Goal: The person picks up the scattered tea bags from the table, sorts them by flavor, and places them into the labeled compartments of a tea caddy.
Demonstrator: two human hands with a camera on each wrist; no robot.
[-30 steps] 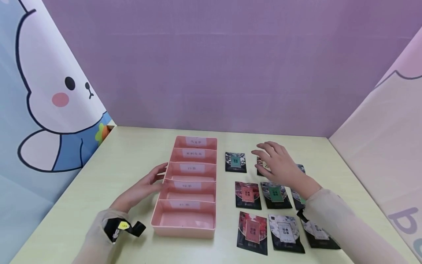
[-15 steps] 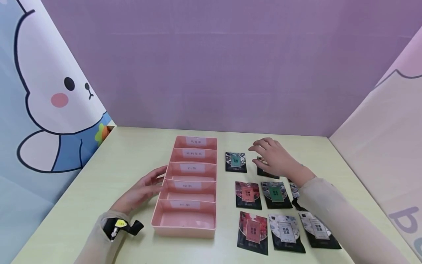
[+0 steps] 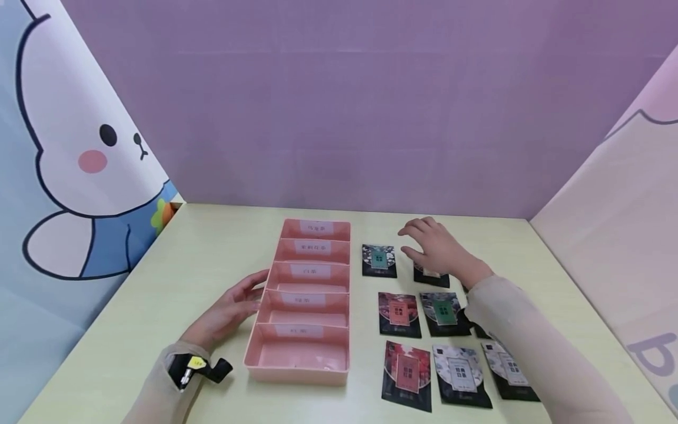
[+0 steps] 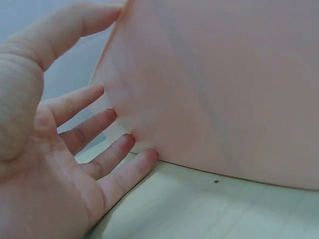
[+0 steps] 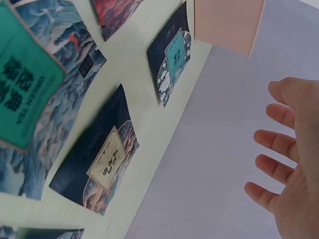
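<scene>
A pink divided box (image 3: 296,375) stands at the middle of the table, its compartments marked with white labels. My left hand (image 3: 225,309) rests against its left side; in the left wrist view its fingertips touch the box's outer wall (image 4: 209,94), thumb up at the rim. Over the back row of tea packets hovers my right hand (image 3: 436,247), fingers spread and loosely bent, holding nothing. Below it lies a dark tea packet with a cream label (image 5: 107,157), partly hidden in the head view. To its left lies a teal-labelled tea packet (image 3: 378,262).
Nearer rows hold red-labelled tea packets (image 3: 406,377), a green-labelled packet (image 3: 445,314) and white-labelled packets (image 3: 459,377). My right forearm covers part of the rightmost ones. A purple panel (image 3: 339,118) closes off the table's back edge, with printed cloths at both sides.
My right hand has drifted left and toward the back of the table, uncovering more of the packet beneath it. The left hand stays at the box's side.
</scene>
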